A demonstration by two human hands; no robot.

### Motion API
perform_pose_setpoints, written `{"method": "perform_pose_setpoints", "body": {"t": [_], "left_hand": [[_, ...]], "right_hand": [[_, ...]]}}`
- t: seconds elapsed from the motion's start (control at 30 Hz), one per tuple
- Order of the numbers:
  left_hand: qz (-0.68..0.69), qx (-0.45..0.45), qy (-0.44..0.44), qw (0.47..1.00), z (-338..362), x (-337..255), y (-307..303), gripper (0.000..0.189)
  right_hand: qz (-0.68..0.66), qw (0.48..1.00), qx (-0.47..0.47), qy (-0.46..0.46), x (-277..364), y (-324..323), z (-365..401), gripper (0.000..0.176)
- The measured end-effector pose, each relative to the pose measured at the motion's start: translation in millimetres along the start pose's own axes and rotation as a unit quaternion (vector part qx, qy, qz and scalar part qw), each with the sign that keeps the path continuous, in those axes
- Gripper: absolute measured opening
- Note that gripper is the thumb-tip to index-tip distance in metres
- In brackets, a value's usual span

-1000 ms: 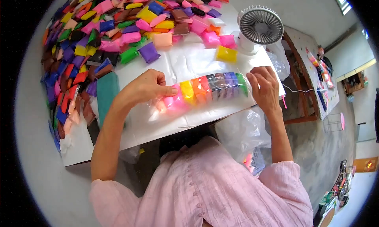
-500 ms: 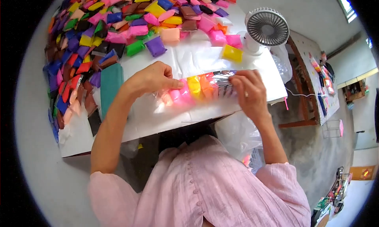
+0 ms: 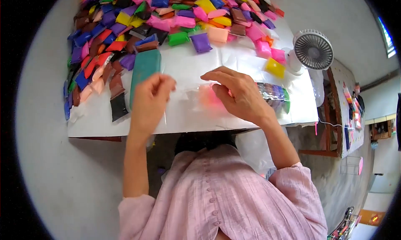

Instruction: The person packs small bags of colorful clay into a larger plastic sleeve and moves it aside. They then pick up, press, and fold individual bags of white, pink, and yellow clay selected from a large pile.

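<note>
A long clear bag [image 3: 273, 92] filled with a row of coloured clay packets lies across the white table [image 3: 188, 119]. Its pink end [image 3: 206, 97] shows beside my right hand [image 3: 240, 93], which lies over the bag's middle with thumb and fingers curled around it. The dark, purple and green packets stick out to the right of that hand. My left hand [image 3: 150, 99] is pinched on the bag's empty clear end, left of the pink packets. Most of the bag's middle is hidden under my right hand.
A large heap of small coloured packets [image 3: 167, 14] covers the far and left part of the table. A teal block [image 3: 144, 71] lies near my left hand. A yellow packet [image 3: 275, 67] and a white desk fan [image 3: 312, 50] stand at the right. Another cluttered table [image 3: 351, 108] is further right.
My right hand slid left along the bag from its right end to its middle. My left hand drew back to the left along the clear end. The view shifted right.
</note>
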State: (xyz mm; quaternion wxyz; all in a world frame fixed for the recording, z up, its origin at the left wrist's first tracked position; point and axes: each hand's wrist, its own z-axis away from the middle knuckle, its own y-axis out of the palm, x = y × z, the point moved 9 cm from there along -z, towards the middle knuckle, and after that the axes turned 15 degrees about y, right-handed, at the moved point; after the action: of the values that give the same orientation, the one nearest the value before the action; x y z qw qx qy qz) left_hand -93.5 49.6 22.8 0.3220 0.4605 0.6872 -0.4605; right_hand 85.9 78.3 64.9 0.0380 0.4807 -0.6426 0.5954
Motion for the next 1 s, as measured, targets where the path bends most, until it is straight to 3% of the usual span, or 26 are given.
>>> {"method": "perform_pose_setpoints", "body": {"t": [0.17, 0.27, 0.37, 0.47, 0.57, 0.77, 0.87, 1.0], "left_hand": [[0.064, -0.005, 0.030, 0.997, 39, -24, 30, 0.014], [0.010, -0.024, 0.034, 0.999, 46, -29, 30, 0.015], [0.095, -0.059, -0.036, 0.993, 58, -13, 36, 0.016], [0.118, -0.094, 0.011, 0.989, 60, -15, 36, 0.019], [0.044, -0.095, 0.100, 0.989, 59, -32, 31, 0.020], [-0.003, -0.084, 0.087, 0.993, 64, -33, 38, 0.019], [-0.181, -0.076, 0.151, 0.969, 64, -47, 39, 0.019], [-0.258, -0.058, 0.163, 0.951, 65, -52, 43, 0.023]], "right_hand": [[-0.031, 0.999, 0.026, 0.015, -7, 8, -1, 0.021], [-0.070, 0.997, 0.020, 0.018, -10, 7, 0, 0.017], [-0.074, 0.997, 0.021, 0.031, -11, 5, -1, 0.014], [-0.083, 0.995, 0.034, 0.033, -10, 3, -1, 0.012], [-0.106, 0.994, 0.037, 0.019, -9, 3, 0, 0.011], [-0.120, 0.992, 0.035, -0.016, -7, 2, 3, 0.012], [-0.124, 0.992, 0.034, -0.017, -8, 2, 3, 0.013], [-0.117, 0.993, 0.032, -0.014, -10, 3, 4, 0.014]]}}
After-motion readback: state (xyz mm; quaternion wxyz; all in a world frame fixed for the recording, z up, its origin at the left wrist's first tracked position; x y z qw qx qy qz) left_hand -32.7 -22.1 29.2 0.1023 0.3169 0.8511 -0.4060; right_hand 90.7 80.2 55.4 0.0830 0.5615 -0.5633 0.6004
